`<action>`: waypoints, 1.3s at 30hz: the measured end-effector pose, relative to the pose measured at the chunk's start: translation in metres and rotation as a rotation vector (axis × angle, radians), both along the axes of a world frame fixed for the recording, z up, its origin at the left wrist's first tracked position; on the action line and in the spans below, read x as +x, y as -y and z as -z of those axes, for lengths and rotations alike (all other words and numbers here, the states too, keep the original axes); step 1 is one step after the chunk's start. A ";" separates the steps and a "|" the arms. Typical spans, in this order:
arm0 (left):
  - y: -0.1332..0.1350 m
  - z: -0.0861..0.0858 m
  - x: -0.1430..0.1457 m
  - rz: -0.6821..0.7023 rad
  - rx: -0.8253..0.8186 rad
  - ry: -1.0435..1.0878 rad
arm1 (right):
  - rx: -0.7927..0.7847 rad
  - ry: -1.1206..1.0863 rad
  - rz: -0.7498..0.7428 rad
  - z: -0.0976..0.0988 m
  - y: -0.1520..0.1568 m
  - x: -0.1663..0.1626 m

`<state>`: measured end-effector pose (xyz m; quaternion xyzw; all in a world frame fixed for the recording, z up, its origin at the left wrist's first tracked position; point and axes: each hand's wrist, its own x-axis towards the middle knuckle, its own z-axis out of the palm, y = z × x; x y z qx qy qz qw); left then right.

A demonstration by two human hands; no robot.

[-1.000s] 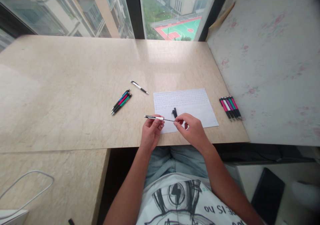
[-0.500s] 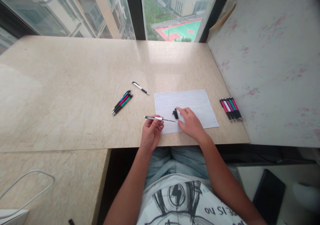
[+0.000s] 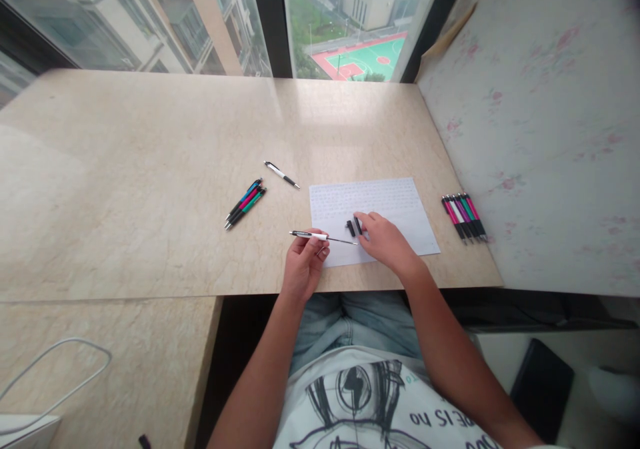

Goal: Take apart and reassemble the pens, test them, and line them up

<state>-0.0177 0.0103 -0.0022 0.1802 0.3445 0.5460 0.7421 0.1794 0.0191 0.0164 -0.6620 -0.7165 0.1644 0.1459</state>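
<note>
My left hand (image 3: 303, 262) is closed around a white and black pen (image 3: 301, 234), held nearly level over the paper's left edge. Its front is off, so a thin refill (image 3: 343, 240) sticks out bare to the right. Above the lined sheet of paper (image 3: 400, 216), my right hand (image 3: 385, 241) pinches a slim black pen grip (image 3: 357, 225) between its fingertips. Just left of that grip lies another small black piece (image 3: 351, 228) on the paper; its exact kind is too small to tell.
Several pens with coloured barrels (image 3: 245, 204) lie in a bundle on the left, with a single white pen (image 3: 281, 174) above them. A row of pens (image 3: 464, 218) sits near the papered wall (image 3: 540, 136) on the right. Windows (image 3: 350, 29) border the tabletop (image 3: 150, 169) at the back.
My right fingers have closed on the black pen grip and shifted it slightly right, apart from the other black piece. My left hand holds the pen much as before.
</note>
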 end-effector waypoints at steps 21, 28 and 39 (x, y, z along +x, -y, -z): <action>0.000 -0.002 0.001 -0.031 0.003 -0.018 | 0.094 -0.816 0.375 -0.016 0.060 0.003; -0.001 -0.002 0.001 -0.038 0.010 -0.005 | 0.098 -0.853 0.397 -0.023 0.061 -0.004; 0.000 -0.003 0.002 -0.010 0.021 -0.031 | 0.172 -0.782 0.283 -0.019 0.052 -0.026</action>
